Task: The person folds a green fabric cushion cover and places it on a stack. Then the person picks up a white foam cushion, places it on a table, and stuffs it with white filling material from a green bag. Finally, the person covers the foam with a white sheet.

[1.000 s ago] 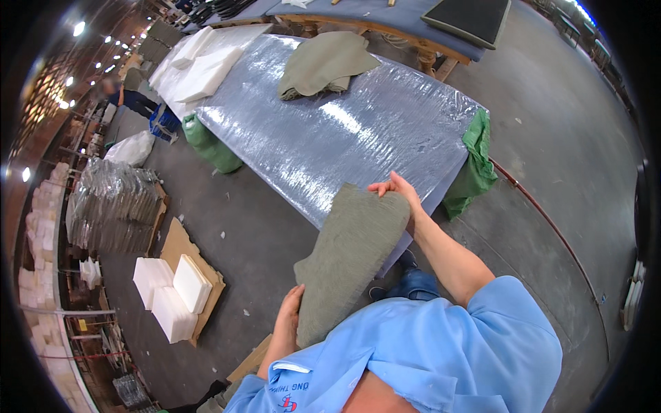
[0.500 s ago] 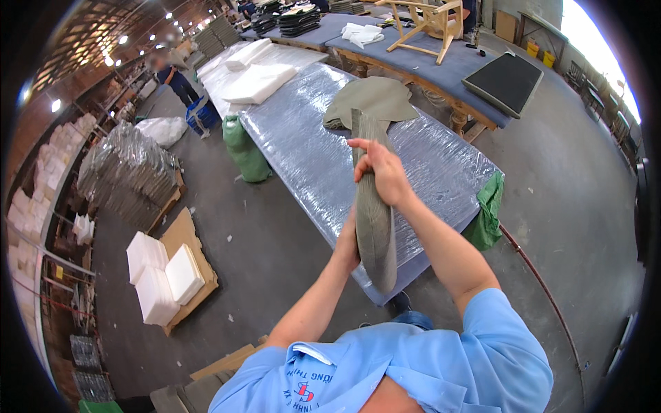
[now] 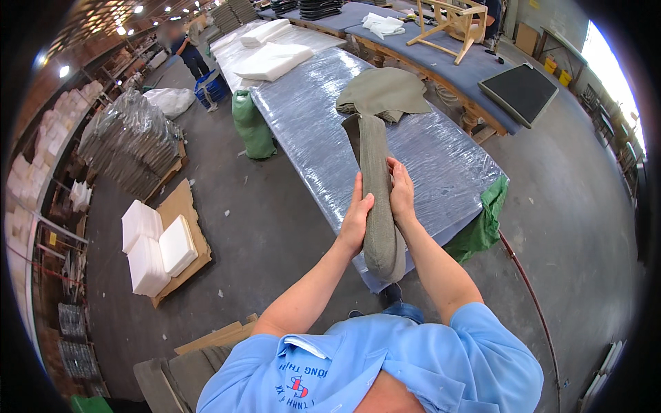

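Observation:
A grey-green fabric seat cushion [image 3: 383, 237] stands on edge in front of me, above the near end of the plastic-wrapped table [image 3: 310, 144]. My left hand [image 3: 356, 217] presses against its left side, thumb on top. Against the opposite side lies my right hand [image 3: 402, 191], fingers pointing away from me. The cushion is squeezed between both palms. At its far end the fabric cover gapes open, with a loose flap standing up. Just beyond, on the table, rests a pile of flat grey-green covers [image 3: 385, 89].
White foam sheets [image 3: 274, 62] lie on the table's far end. Foam pads [image 3: 148, 258] sit on cardboard at floor left. A green sack [image 3: 251, 124] stands by the table. Beyond are a wooden chair frame [image 3: 451, 27] and a black panel [image 3: 520, 93]. A person [image 3: 189, 55] stands far left.
My right hand has moved from the far top of the cushion down to its right side. The cushion has turned to show its edge, and its cover opening now shows.

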Demonstrator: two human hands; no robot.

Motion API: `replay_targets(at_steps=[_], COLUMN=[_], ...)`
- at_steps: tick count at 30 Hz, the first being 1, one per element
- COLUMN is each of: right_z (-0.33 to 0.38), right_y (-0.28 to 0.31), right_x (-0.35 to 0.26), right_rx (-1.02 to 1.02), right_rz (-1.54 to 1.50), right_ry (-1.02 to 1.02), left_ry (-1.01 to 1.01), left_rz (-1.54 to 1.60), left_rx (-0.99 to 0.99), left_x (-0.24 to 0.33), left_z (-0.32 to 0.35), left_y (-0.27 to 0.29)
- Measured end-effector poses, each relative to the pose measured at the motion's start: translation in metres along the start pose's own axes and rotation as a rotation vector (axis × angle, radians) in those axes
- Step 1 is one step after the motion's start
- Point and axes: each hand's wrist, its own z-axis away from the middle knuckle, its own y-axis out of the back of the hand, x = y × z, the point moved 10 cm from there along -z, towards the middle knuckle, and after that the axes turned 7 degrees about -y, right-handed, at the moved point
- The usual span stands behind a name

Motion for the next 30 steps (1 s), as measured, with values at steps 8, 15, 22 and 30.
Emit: replay_targets(at_steps=[8,15,22,30], right_z=[0.016,0.013,-0.055,-0.220], right_y=[0.016,0.033,0.037,0.042], right_x=[-0.004,-0.008,-0.014,-0.001], right_rx=[-0.004,-0.027,-0.092,-0.071], right_rz=[0.084,0.002,0.073,0.162], right_ry=[-0.011,-0.042,0.016,-0.163], left_ry=[0.016,0.030,0.024,-0.113], left_rz=[-0.049,-0.011,0.012,-0.082], left_rx=[0.013,0.095,0.017,0.182], left_x=[0.002,-0.020,-0.032,-0.051], left_z=[-0.036,-0.117,-0.203,-0.267], left_y=[-0.008,0.001,0.003,0.008])
